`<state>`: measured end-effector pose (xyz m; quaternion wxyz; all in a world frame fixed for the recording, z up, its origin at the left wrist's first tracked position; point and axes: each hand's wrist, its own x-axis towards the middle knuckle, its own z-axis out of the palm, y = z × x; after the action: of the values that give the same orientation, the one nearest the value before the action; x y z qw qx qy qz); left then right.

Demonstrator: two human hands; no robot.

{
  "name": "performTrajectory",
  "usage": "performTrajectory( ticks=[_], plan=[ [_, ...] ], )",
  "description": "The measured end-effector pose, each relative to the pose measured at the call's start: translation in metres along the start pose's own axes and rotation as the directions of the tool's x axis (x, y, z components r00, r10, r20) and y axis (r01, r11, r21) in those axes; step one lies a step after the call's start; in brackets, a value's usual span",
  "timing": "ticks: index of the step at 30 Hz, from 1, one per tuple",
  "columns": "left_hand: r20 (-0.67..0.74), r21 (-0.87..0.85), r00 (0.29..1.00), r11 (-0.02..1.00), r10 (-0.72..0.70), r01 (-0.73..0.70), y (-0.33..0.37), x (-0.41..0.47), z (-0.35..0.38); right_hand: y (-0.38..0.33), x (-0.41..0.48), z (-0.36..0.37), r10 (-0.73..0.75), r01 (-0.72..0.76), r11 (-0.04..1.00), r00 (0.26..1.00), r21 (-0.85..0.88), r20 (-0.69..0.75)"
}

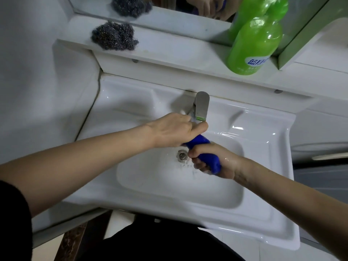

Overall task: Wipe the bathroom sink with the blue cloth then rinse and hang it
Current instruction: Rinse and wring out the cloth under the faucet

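Over the white sink [259, 219], the blue cloth [198, 141] runs between two tight grips, left hand [172, 129] above, right hand [220, 162] below.

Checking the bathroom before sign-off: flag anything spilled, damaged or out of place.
Nothing stands out. The left hand and right hand grip the blue cloth over the sink; only droplets near the drain. Steel scourer and green bottle sit on the shelf.

A grey steel-wool scourer [114, 36] lies at the left end of a white shelf [169, 51] under a mirror [165, 1]. A green plastic bottle [254, 40] with a blue-and-white label stands at the right end. The mirror reflects both. A brown strip of floor [75, 240] shows lower left.
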<state>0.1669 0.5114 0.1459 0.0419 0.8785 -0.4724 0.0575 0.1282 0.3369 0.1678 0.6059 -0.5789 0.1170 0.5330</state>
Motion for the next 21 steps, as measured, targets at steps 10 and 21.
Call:
performTrajectory(
  ticks=[10, 21],
  plan=[
    [-0.029, -0.083, 0.986, 0.983, -0.166, 0.164, 0.015, -0.012, 0.025, 0.039, 0.032, 0.002, -0.036, 0.003, 0.967, 0.991, 0.255, 0.125],
    [0.689, -0.403, 0.592, 0.458, -0.417, 0.792, 0.028, -0.035, 0.016, 0.014, 0.002, -0.015, -0.333, 0.11, 0.646, 0.931, -0.755, -0.149]
  ],
)
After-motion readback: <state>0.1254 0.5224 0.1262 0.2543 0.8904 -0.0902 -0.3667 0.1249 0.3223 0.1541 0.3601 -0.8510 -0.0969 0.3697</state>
